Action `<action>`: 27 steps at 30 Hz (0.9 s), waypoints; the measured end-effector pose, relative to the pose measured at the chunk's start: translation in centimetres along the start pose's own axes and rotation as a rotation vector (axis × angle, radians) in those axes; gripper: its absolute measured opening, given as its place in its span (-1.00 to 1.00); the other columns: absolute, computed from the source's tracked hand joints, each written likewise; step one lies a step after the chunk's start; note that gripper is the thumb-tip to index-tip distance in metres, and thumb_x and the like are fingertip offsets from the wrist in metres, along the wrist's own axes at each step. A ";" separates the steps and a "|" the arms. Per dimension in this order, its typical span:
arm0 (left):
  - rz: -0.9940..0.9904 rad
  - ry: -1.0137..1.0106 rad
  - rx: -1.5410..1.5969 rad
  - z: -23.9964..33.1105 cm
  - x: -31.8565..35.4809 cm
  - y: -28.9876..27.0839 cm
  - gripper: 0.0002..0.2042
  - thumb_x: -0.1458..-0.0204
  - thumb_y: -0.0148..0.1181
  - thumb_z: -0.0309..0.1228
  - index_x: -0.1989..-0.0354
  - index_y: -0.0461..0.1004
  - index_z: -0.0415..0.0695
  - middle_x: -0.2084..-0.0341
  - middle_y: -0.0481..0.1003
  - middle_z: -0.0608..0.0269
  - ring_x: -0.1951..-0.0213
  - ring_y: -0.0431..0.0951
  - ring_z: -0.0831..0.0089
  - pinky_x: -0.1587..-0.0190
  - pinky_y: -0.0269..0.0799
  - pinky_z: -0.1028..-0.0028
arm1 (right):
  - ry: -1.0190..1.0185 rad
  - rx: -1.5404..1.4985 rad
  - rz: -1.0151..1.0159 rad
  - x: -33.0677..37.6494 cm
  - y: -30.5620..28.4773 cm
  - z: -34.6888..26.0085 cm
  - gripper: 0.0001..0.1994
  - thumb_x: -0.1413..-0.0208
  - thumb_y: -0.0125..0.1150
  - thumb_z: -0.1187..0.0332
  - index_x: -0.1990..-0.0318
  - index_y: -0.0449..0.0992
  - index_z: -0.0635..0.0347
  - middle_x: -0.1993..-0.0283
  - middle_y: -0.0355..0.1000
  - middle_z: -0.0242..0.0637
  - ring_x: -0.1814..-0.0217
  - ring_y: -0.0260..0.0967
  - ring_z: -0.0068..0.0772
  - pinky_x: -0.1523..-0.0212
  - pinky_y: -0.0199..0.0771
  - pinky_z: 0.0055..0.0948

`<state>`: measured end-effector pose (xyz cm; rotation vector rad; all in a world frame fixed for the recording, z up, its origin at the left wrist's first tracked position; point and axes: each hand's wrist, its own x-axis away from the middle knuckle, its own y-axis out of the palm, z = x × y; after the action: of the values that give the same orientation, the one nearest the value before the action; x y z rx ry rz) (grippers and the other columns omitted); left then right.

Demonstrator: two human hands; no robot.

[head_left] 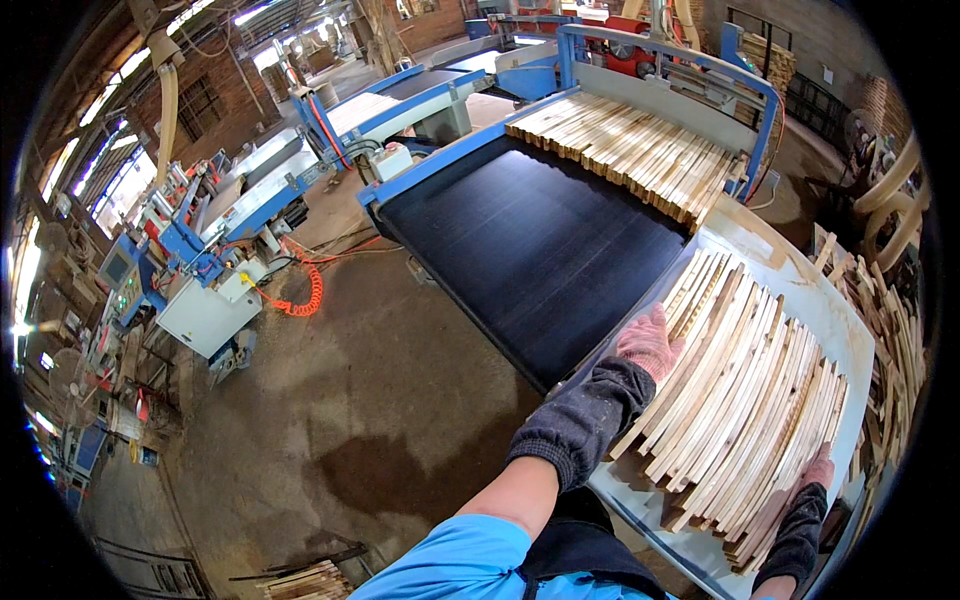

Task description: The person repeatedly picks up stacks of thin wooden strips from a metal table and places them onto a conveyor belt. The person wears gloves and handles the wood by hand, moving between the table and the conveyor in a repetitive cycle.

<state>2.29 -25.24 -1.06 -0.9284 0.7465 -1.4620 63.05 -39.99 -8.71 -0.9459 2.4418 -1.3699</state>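
A bundle of long, thin, pale wood strips lies on a grey metal table at the right. My left hand, in a pink glove with a dark knit sleeve, presses flat against the bundle's left side. My right hand, gloved the same way, rests on the bundle's lower right edge. Both hands bracket the stack from opposite sides. More wood strips lie side by side at the far end of a black conveyor belt.
The blue-framed conveyor machine runs away from me. A white control cabinet with an orange coiled hose stands at left on the concrete floor. Piles of curved wood pieces sit at the far right. Stacked strips lie at the bottom.
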 end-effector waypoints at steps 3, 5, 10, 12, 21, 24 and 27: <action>-0.003 0.029 0.019 0.6 -0.2 0.3 -0.05 -0.30 0.09 0.23 -0.64 0.00 -0.24 -0.36 0.41 -0.22 -0.35 0.47 -0.05 -0.44 0.32 0.10 | -0.102 0.081 0.124 -1.0 -0.8 2.4 -0.05 -0.33 -0.03 -0.48 -0.04 0.57 0.54 0.00 0.62 0.20 -0.07 0.56 0.23 -0.16 0.53 0.10; -0.016 0.029 0.023 0.9 -0.2 0.1 -0.05 -0.30 0.09 0.23 -0.64 0.00 -0.25 -0.35 0.42 -0.22 -0.35 0.47 -0.06 -0.43 0.33 0.09 | -0.060 0.034 0.155 -1.1 -0.9 2.6 -0.07 -0.34 -0.01 -0.46 -0.05 0.56 0.54 0.02 0.63 0.17 -0.04 0.57 0.21 -0.12 0.55 0.09; 0.032 0.005 0.003 -0.4 -0.2 0.5 -0.04 -0.29 0.10 0.23 -0.63 0.00 -0.26 -0.32 0.44 -0.23 -0.32 0.48 -0.05 -0.39 0.35 0.08 | 0.021 -0.155 -0.031 1.9 0.1 -1.7 -0.10 -0.37 0.02 -0.39 -0.20 0.51 0.53 0.06 0.61 0.12 0.02 0.58 0.13 -0.02 0.57 0.01; 0.060 0.019 -0.019 -0.6 -0.2 1.0 -0.03 -0.28 0.09 0.24 -0.63 0.01 -0.27 -0.29 0.46 -0.23 -0.28 0.50 -0.04 -0.36 0.37 0.07 | 0.029 -0.152 -0.021 0.2 0.9 -0.8 -0.14 -0.40 0.02 -0.34 -0.27 0.49 0.50 0.09 0.60 0.10 0.08 0.58 0.09 0.04 0.59 -0.01; 0.026 0.024 -0.032 -0.1 -0.9 2.0 -0.02 -0.30 0.04 0.27 -0.65 -0.03 -0.26 -0.33 0.42 -0.26 -0.27 0.49 -0.08 -0.34 0.34 0.03 | -0.111 -0.248 -0.076 -8.0 2.1 6.8 -0.13 -0.43 -0.02 -0.36 -0.12 0.61 0.54 0.05 0.67 0.01 0.08 0.64 -0.04 -0.03 0.63 -0.11; -0.007 0.028 0.014 0.1 -0.7 1.1 -0.02 -0.29 0.08 0.25 -0.64 -0.02 -0.26 -0.32 0.42 -0.27 -0.28 0.49 -0.09 -0.35 0.35 0.03 | -0.143 -0.160 -0.012 -8.1 1.7 7.0 -0.51 -0.53 -0.15 0.14 -0.50 0.22 0.04 0.13 0.65 0.17 0.15 0.62 0.16 0.10 0.60 0.04; 0.015 0.029 0.034 0.2 -0.1 0.9 -0.02 -0.28 0.11 0.24 -0.64 -0.01 -0.26 -0.26 0.45 -0.23 -0.24 0.52 -0.07 -0.30 0.40 0.03 | -0.294 0.407 0.017 -8.0 1.8 6.6 -0.47 -0.56 -0.19 0.29 -0.62 0.10 -0.11 0.14 0.64 0.22 0.14 0.62 0.21 0.10 0.60 0.06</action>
<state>2.84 -25.23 -1.75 -0.8762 0.7464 -1.4737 71.49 -39.06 -14.99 -0.9392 1.8603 -1.5187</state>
